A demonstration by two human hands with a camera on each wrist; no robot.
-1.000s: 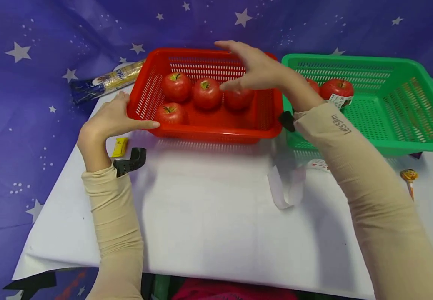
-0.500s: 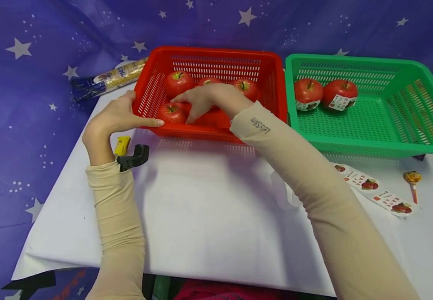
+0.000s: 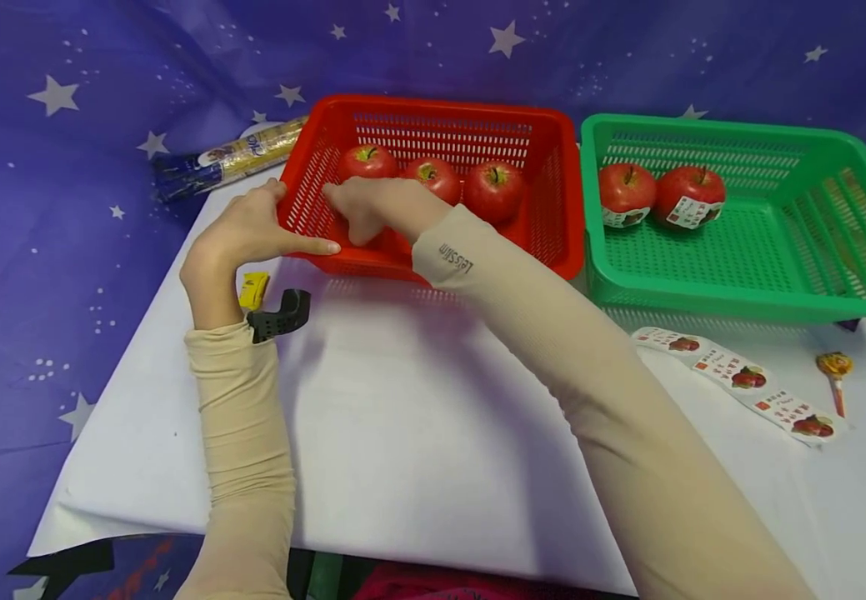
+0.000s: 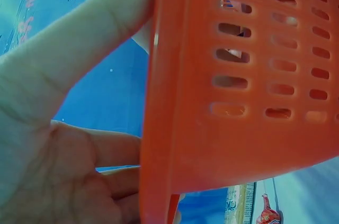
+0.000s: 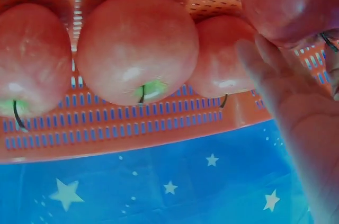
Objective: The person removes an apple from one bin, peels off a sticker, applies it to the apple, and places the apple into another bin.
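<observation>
My left hand (image 3: 241, 229) grips the front left corner of the red basket (image 3: 395, 265); the left wrist view has its thumb (image 4: 79, 33) along the rim and the fingers beneath. Inside that basket my right hand (image 3: 383, 204) reaches down at the left end. The right wrist view places its fingers (image 5: 286, 86) around the side of an apple (image 5: 291, 4), which the hand covers in the head view. Three more apples stand in a row behind: one at left (image 3: 367, 158), one in the middle (image 3: 434, 175), one at right (image 3: 494, 192).
To the right stands a green basket (image 3: 725, 293) with two labelled apples (image 3: 690, 197). In front of it lie a strip of apple labels (image 3: 740, 377) and a lollipop (image 3: 835, 367). A yellow packet (image 3: 253, 290) and a long pasta packet (image 3: 252, 154) lie at left.
My right hand has come from above the basket's right part down to the front left apple and now holds it. The left hand has kept its grip on the rim.
</observation>
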